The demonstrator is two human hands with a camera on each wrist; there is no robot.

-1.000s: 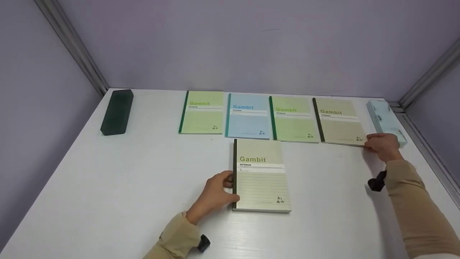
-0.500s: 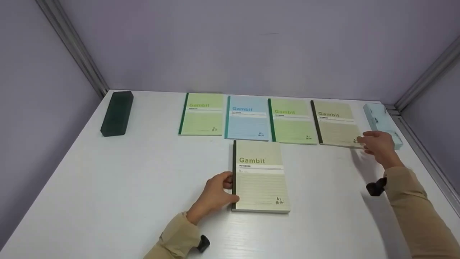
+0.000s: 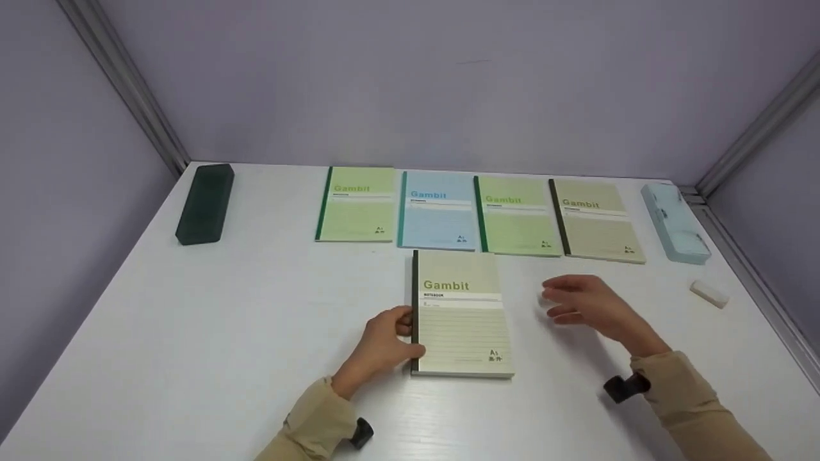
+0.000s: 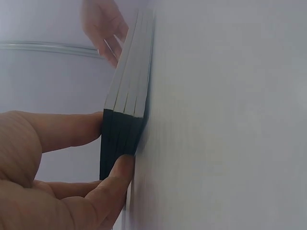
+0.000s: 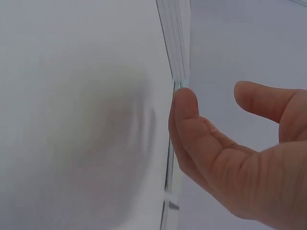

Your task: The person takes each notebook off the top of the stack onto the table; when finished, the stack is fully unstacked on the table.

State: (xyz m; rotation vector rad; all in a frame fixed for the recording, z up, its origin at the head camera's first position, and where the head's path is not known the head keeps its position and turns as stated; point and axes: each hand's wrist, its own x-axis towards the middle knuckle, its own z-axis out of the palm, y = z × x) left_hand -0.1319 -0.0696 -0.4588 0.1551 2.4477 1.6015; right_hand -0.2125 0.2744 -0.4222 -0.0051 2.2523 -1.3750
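A stack of beige Gambit notebooks [image 3: 462, 333] with a dark spine lies in the middle of the table. My left hand [image 3: 382, 346] holds the stack at its spine side. In the left wrist view the left thumb [image 4: 72, 129] touches the top cover and the fingers lie against the spine [image 4: 117, 141] of the layered notebooks. My right hand [image 3: 596, 307] hovers to the right of the stack, touching nothing, thumb and loosely bent fingers apart. Behind stand out a row of flat notebooks: light green [image 3: 356, 221], blue [image 3: 439, 224], another green [image 3: 519, 227] and beige [image 3: 599, 230].
A dark green pencil case [image 3: 205, 205] lies at the back left. At the back right is a pale blue pencil case [image 3: 679, 227], with a white eraser [image 3: 709, 294] in front of it. Walls [image 3: 410, 83] close off the white table [image 3: 192, 333] at the back and sides.
My right hand has left the corner of the beige notebook in the row and come left and nearer, beside the stack. The eraser is now uncovered. My left hand stays on the stack.
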